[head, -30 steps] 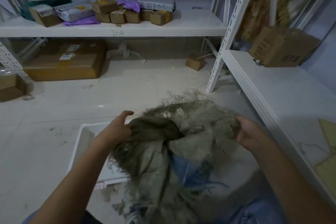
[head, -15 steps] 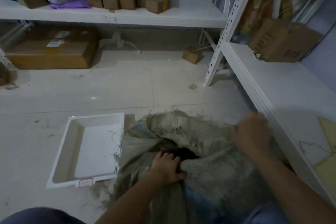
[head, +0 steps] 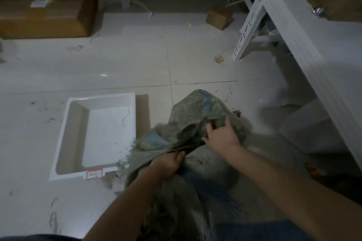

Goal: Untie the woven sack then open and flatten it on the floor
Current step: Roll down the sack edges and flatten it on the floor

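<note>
A grey, frayed woven sack (head: pixel 195 111) with blue patches lies crumpled on the tiled floor in front of me. Its dark mouth gapes between my hands. My left hand (head: pixel 168 164) is closed on the near edge of the mouth. My right hand (head: pixel 221 135) has its fingers hooked into the far edge, thumb spread. Loose fibres hang from the sack's left side. The lower part of the sack runs down toward my legs.
A white shallow tray (head: pixel 78 115) lies on the floor just left of the sack. A white metal shelf unit (head: pixel 305 31) runs along the right. A large cardboard box (head: pixel 43 17) and a small box (head: pixel 219 16) sit at the back.
The sack went from held up at chest height to down on the floor. My right hand moved from the sack's right side into the mouth. The view tilted downward.
</note>
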Motion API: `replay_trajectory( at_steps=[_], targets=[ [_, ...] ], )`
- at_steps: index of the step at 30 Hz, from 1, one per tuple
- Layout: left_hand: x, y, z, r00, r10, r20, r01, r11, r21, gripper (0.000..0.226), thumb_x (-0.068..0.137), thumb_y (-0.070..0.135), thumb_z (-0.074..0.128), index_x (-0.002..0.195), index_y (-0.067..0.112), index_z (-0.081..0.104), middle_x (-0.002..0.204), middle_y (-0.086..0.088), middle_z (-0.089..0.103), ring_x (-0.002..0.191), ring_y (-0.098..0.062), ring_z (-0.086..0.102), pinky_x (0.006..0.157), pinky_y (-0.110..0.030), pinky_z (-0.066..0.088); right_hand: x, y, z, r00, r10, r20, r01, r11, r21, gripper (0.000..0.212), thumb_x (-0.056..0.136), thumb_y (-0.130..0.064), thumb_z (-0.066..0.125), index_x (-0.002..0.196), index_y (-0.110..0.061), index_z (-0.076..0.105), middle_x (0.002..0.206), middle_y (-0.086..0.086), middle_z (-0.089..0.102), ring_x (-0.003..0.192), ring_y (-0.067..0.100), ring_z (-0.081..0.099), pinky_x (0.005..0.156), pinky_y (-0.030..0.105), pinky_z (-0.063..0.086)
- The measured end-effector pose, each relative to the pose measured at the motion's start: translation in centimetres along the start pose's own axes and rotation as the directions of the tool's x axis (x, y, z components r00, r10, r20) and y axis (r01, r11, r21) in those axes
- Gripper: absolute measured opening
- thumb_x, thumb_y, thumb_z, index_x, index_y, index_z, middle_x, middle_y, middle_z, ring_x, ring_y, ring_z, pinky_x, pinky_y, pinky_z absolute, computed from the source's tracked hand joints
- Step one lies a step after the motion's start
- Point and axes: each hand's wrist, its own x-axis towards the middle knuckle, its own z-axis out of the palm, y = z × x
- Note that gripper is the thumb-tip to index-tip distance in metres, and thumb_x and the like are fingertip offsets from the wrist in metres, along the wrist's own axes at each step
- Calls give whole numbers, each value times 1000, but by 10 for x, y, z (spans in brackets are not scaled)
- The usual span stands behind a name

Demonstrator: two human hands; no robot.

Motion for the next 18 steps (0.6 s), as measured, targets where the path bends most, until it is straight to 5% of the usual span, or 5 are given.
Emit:
replay_trajectory(
  at_steps=[3, 6, 11, 14, 18],
  targets=[
    [11, 2, -2, 998, -57, 26, 54, 994, 93, 71, 93, 51, 40, 151, 19, 15, 157, -15, 21, 143, -32, 25, 120, -40, 18, 4, 32, -2, 947, 247, 207, -252, 968, 2, 86, 87, -69, 31, 151, -19, 2, 155, 24, 19, 141, 44, 21, 107, 70, 9],
    [22, 19, -16, 995, 49, 82, -80, 900, 429, 90, 85, 46, 59, 151, 15, 7, 154, -18, 21, 137, -35, 30, 112, -43, 27, 10, 34, 5, 944, 242, 224, -186, 951, -245, 106, 78, -78, 37, 150, -18, -11, 159, 20, -3, 144, 45, 5, 106, 72, 4],
    [43, 50, -18, 929, 346, 134, -286, 437, 853, 68, 98, 30, 39, 152, 7, 4, 161, -9, 4, 149, -29, -2, 116, -41, -21, 12, -35, 16, 950, -312, -32, 271, 868, -417, 54, 96, -29, 43, 138, 4, 40, 141, 27, 44, 131, 43, 38, 112, 59, 19],
    [36, 36, -11, 934, 251, 256, -297, 144, 944, 56, 102, 23, 26, 152, 12, 2, 161, -5, 3, 149, -25, -6, 110, -30, -27, 17, -39, 31, 971, -239, 31, 241, 967, -87, 68, 97, -33, 42, 148, 0, 12, 156, 23, 14, 144, 38, 15, 116, 48, 14],
    [47, -28, 2, 968, 188, 169, -237, 442, 865, 70, 97, 30, 44, 152, 26, 2, 161, -13, -7, 147, -37, -10, 108, -65, -13, 23, 0, 55, 969, -110, 223, 111, 994, 9, 86, 95, -30, 49, 149, -22, -16, 157, 15, -21, 145, 41, -3, 115, 53, 10]
  ],
)
